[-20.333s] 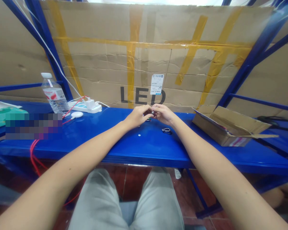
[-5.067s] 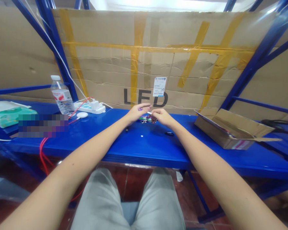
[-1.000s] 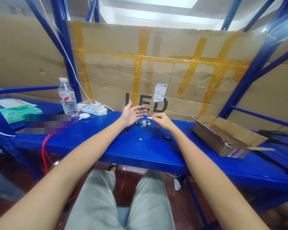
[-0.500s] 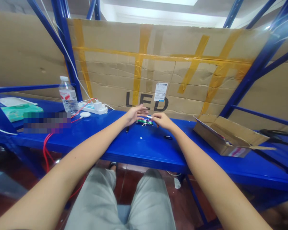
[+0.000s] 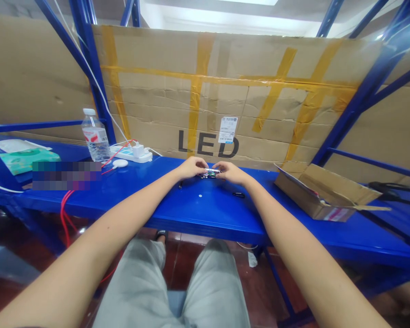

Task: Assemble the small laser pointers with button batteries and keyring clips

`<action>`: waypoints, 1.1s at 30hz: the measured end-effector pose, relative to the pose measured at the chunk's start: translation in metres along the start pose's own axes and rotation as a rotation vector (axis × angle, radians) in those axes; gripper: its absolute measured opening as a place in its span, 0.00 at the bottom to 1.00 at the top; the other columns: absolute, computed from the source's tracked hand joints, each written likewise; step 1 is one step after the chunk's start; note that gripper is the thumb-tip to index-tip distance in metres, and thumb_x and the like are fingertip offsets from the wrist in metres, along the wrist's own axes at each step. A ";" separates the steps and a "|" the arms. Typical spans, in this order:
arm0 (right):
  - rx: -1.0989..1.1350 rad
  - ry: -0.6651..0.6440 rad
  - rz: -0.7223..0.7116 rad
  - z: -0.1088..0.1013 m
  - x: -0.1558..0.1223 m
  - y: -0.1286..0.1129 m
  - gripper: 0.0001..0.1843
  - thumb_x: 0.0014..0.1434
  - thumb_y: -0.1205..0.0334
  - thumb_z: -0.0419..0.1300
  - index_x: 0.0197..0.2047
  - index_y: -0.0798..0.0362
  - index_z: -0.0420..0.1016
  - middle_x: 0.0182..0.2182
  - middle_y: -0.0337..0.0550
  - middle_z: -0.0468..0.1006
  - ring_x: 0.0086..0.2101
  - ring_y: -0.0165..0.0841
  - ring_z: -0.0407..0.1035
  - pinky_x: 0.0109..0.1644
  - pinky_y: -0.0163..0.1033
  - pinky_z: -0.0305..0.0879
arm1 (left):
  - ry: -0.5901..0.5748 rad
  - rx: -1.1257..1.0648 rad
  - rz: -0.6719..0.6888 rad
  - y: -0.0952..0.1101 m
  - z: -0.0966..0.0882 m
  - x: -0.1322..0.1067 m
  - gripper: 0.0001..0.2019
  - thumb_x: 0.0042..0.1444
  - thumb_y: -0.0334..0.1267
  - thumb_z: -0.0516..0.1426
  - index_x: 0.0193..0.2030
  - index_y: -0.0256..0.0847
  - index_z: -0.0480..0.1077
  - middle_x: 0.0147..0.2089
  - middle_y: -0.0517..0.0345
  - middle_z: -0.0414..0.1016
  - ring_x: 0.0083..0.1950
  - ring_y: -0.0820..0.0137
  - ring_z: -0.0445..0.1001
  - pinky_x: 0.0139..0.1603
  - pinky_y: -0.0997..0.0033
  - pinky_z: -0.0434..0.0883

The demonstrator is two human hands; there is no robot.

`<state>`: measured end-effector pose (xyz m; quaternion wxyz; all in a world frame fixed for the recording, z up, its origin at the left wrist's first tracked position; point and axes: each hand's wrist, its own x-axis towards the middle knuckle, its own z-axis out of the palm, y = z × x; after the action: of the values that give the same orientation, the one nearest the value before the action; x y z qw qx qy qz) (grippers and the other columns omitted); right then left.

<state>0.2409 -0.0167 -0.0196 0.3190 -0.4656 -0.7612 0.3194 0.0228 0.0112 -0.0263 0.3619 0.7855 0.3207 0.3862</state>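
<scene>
Above the blue tabletop, my left hand (image 5: 192, 167) and my right hand (image 5: 229, 172) face each other with fingers closed. Between their fingertips lies a slim silvery-white stick (image 5: 212, 171), one end in each hand; its exact kind is too small to make out. Just below it is a pile of small shiny sticks (image 5: 212, 175) with green and purple glints, partly hidden by my fingers. A small black loop-shaped piece (image 5: 238, 195) lies near my right wrist. Under my left wrist a small dark piece (image 5: 181, 185) shows.
On the right stands an open cardboard box (image 5: 323, 193). To the left are a water bottle (image 5: 95, 136), a white power strip (image 5: 133, 154), a white round charger (image 5: 120, 163), red cables (image 5: 64, 212) and a green tissue pack (image 5: 30, 159). A large cardboard sheet (image 5: 157, 100) backs the table.
My left hand, spread open before, has lowered and closed on the left end of the silvery-white stick. The right hand still holds its other end. The view has shifted slightly.
</scene>
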 end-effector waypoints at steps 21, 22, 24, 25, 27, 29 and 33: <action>-0.369 0.182 -0.055 -0.006 0.061 0.019 0.03 0.53 0.72 0.63 0.31 0.57 0.78 0.34 0.45 0.81 0.37 0.34 0.73 0.45 0.36 0.67 | 0.153 0.435 -0.037 -0.017 -0.024 0.038 0.06 0.51 0.30 0.62 0.37 0.37 0.80 0.41 0.52 0.82 0.44 0.65 0.78 0.51 0.66 0.71; -0.429 0.160 -0.049 -0.005 0.065 0.020 0.04 0.54 0.72 0.62 0.32 0.57 0.79 0.35 0.46 0.82 0.38 0.34 0.73 0.46 0.36 0.66 | 0.152 0.455 -0.067 -0.020 -0.024 0.040 0.06 0.51 0.30 0.62 0.36 0.37 0.80 0.40 0.52 0.82 0.44 0.65 0.78 0.51 0.67 0.71; -0.497 0.134 -0.034 -0.002 0.071 0.022 0.07 0.56 0.72 0.61 0.36 0.58 0.81 0.38 0.48 0.83 0.40 0.35 0.73 0.46 0.36 0.66 | 0.150 0.478 -0.119 -0.026 -0.024 0.044 0.07 0.51 0.30 0.61 0.37 0.37 0.81 0.41 0.51 0.82 0.45 0.64 0.78 0.51 0.67 0.71; -0.510 0.133 -0.026 0.000 0.072 0.024 0.08 0.57 0.72 0.61 0.37 0.58 0.82 0.39 0.48 0.83 0.40 0.35 0.74 0.46 0.35 0.66 | 0.145 0.488 -0.144 -0.029 -0.024 0.046 0.07 0.52 0.30 0.61 0.37 0.37 0.81 0.41 0.50 0.82 0.46 0.63 0.78 0.52 0.67 0.71; -0.513 0.139 -0.006 0.002 0.074 0.029 0.09 0.58 0.71 0.61 0.39 0.57 0.82 0.40 0.48 0.83 0.41 0.35 0.74 0.47 0.35 0.66 | 0.128 0.505 -0.185 -0.034 -0.023 0.049 0.08 0.51 0.30 0.61 0.37 0.37 0.81 0.42 0.50 0.83 0.47 0.63 0.78 0.53 0.67 0.71; -0.497 0.124 0.014 0.004 0.075 0.033 0.09 0.59 0.69 0.61 0.40 0.57 0.83 0.40 0.48 0.84 0.41 0.35 0.74 0.47 0.35 0.66 | 0.106 0.517 -0.216 -0.037 -0.022 0.051 0.08 0.51 0.30 0.62 0.37 0.37 0.81 0.42 0.49 0.83 0.47 0.62 0.78 0.52 0.67 0.72; -0.474 0.088 0.050 0.004 0.075 0.036 0.11 0.59 0.69 0.60 0.42 0.57 0.84 0.40 0.48 0.84 0.41 0.35 0.75 0.47 0.34 0.67 | 0.059 0.514 -0.248 -0.040 -0.021 0.056 0.11 0.50 0.28 0.58 0.37 0.37 0.82 0.43 0.51 0.83 0.48 0.64 0.78 0.52 0.70 0.72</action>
<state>0.2291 0.0638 -0.0362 0.2257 -0.5598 -0.7884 0.1191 0.0240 0.0826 -0.0291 0.1860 0.7945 0.5122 0.2679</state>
